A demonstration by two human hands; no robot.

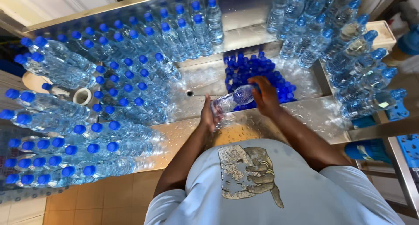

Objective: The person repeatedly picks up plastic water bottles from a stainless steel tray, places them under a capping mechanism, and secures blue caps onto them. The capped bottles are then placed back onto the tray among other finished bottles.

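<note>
Both hands grip clear bottle (231, 99): left hand (209, 116) at base, right hand (265, 96) near neck. Wet, slippery, thin-walled; judged best held mid-body.

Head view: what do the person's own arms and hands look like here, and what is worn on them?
Both hands, the left hand and the right hand, are bare: no gloves, rings, watch or wristband visible. The forearms are uncovered up to short sleeves of a light blue T-shirt, which carries a grey and tan printed graphic on the chest. No cables or markings show on the arms.
</note>
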